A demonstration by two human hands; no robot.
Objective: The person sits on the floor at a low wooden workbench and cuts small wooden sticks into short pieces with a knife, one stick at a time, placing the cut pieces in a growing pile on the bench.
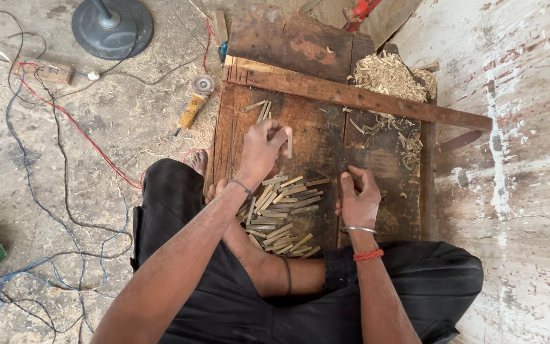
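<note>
Bamboo slat (pixel 289 143), short and pale, pinched upright in the left hand (pixel 261 150) — long axis runs near-to-far, sticking up past the fingertips. Hand is closed narrow around it, thumb and fingers on the lower end.

Right hand (pixel 359 199) sits nearer the body, to the right of the slat, fingers curled down on a dark flat blade (pixel 337 150) that lies along the board (pixel 377 159), long axis also near-to-far. Grip looks closed on its near end; can't see the handle clearly.

Key relation: slat is just left of the blade, far of the right hand, both axes roughly parallel, a small gap between them. Left hand is the one on the slat; right hand is well short of it.

Pile of cut slats (pixel 281 213) lies between the two hands on the near part of the board, pieces mostly angled the same way. A few loose slats (pixel 261 109) sit far of the left hand. Wooden batten (pixel 351 94) crosses the board on the far side, heap of shavings (pixel 388 75) behind it at far right.

Left of the board on the floor: yellow-handled grinder (pixel 193 105), red and blue wires (pixel 65 159), round fan base (pixel 112 25) at far left.

No packages, labels or signs in view.
</note>
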